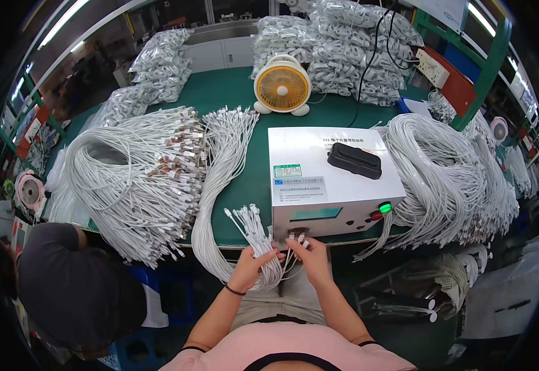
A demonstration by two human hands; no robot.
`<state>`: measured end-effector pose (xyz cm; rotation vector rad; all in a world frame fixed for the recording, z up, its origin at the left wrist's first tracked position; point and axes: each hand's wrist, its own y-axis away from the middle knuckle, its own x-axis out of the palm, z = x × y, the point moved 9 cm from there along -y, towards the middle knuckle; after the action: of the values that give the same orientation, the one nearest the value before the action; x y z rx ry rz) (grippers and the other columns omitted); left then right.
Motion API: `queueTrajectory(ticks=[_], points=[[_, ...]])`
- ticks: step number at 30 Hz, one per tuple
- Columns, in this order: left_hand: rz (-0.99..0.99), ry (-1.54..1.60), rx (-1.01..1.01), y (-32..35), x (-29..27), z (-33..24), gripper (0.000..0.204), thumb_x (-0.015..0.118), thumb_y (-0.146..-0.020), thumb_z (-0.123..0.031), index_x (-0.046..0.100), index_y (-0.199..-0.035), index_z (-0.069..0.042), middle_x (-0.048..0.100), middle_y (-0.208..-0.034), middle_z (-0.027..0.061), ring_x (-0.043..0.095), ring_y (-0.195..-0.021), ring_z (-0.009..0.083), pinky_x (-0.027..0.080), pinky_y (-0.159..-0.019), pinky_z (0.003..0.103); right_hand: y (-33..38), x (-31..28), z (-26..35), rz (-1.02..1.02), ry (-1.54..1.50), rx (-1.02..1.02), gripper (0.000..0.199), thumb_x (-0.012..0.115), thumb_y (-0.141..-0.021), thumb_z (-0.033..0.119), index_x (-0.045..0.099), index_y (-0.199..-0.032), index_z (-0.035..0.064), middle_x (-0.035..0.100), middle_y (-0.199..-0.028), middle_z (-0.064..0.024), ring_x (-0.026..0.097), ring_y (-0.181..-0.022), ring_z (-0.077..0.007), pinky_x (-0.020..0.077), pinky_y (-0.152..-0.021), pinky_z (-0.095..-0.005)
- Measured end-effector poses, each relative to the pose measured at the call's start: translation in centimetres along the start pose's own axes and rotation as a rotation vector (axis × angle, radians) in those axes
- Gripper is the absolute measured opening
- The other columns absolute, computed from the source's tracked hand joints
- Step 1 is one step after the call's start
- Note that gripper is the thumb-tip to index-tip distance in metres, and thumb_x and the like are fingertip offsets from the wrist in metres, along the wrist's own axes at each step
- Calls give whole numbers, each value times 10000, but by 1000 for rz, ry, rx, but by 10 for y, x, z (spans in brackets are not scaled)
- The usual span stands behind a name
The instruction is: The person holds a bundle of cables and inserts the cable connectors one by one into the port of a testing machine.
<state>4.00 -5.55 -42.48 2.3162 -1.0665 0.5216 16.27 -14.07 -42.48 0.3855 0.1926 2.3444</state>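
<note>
My left hand (252, 266) is closed round a bundle of white cables (254, 232), whose plug ends fan out above the fingers. Close beside it, my right hand (314, 260) pinches white cable ends (298, 237) just below the front socket of a white tester box (294, 151). Whether a plug sits in that socket is too small to tell. The box has a small screen (314, 214) and a lit green lamp (385, 208) on its front. A black oblong case (355, 161) lies on top of it.
Large piles of white cables lie left (127, 167) and right (436, 167) on the green table (226, 86), with another long bundle (225, 145) beside the left pile. An orange-and-white fan (282, 86) stands behind the box, before stacked bagged cables (344, 49). A person (74, 284) sits at left.
</note>
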Motion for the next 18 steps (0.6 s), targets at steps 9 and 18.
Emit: queueTrajectory(ticks=[9, 18], points=[[-46, 14, 80, -2, -1, -7, 200, 644, -829, -15, 579, -1009, 43, 662, -899, 101, 655, -809, 183, 524, -730, 285, 3, 1, 0, -37, -109, 106, 135, 718, -781, 168, 653, -796, 51, 602, -663, 15, 411, -537, -26, 286, -501, -202], [-47, 38, 99, -2, 4, -12, 208, 652, -821, -9, 583, -1013, 28, 664, -892, 89, 656, -800, 165, 515, -699, 258, -3, 0, 3, -45, -161, 117, 162, 725, -773, 178, 657, -813, 36, 628, -707, -15, 536, -604, -73, 396, -560, -215]])
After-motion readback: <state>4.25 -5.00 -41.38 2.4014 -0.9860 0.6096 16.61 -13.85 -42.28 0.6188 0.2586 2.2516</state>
